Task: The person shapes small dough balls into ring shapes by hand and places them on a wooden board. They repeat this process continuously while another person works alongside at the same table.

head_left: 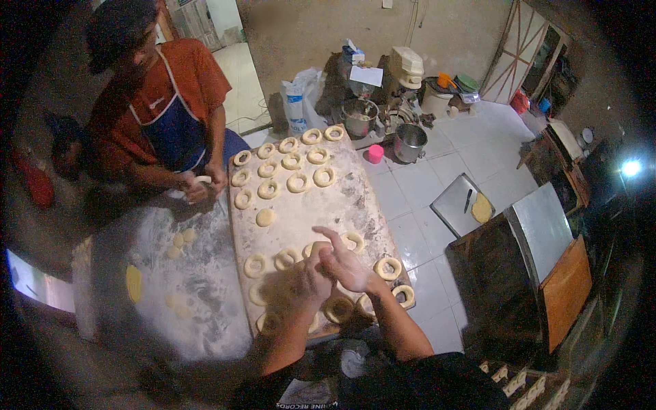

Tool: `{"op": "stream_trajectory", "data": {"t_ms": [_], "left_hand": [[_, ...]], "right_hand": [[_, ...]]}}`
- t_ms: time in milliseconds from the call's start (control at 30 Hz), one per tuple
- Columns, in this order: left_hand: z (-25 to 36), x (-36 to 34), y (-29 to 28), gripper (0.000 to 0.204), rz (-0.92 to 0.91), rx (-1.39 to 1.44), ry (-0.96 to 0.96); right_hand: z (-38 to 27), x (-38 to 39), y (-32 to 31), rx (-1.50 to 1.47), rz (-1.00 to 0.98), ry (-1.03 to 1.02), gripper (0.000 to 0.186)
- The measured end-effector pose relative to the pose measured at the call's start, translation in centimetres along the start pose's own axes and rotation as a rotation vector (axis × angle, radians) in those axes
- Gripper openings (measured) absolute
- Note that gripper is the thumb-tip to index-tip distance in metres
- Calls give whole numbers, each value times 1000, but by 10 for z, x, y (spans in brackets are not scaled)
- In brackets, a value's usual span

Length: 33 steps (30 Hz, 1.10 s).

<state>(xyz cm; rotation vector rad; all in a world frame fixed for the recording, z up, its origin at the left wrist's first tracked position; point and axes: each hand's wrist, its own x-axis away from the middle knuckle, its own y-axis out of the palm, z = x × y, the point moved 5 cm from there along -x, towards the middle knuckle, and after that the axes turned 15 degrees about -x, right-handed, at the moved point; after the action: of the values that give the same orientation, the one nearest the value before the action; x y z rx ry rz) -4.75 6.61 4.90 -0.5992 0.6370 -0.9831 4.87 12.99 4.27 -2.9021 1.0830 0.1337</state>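
Over the near half of a floured wooden board (pixel 328 208), my left hand (pixel 311 277) and my right hand (pixel 347 266) are pressed together. The right index finger sticks out toward the far left while the other fingers are curled. Whatever lies between the two hands is hidden. Around and beneath them are several dough rings, such as one by the right edge (pixel 388 268) and one at the left (pixel 255 266); my hands and forearms partly cover some. Farther up the board, more dough rings (pixel 298 182) lie in rows, with a flat dough round (pixel 265 217) near them.
At the far left a co-worker in an apron (pixel 179 126) handles a dough ring (pixel 202 180). A floured table (pixel 205 273) with dough pieces adjoins the board. Beyond stand a metal pot (pixel 410 142) and a pink cup (pixel 375 154). On the right are a tray (pixel 451 205) and a cabinet (pixel 488 280).
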Motion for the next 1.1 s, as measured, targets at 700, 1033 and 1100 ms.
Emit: {"op": "stream_trajectory", "data": {"t_ms": [700,1033,1100], "left_hand": [[53,-53,86,28,-176,-104,156],[56,-99,113,46,-334,-403,129],[37,-113,122,49,-328,-554,11]], "right_hand": [[16,24,-106,-295,334,16,52],[61,-7,-150,51,514,193,76],[85,0,-163,210,512,520,86]]}}
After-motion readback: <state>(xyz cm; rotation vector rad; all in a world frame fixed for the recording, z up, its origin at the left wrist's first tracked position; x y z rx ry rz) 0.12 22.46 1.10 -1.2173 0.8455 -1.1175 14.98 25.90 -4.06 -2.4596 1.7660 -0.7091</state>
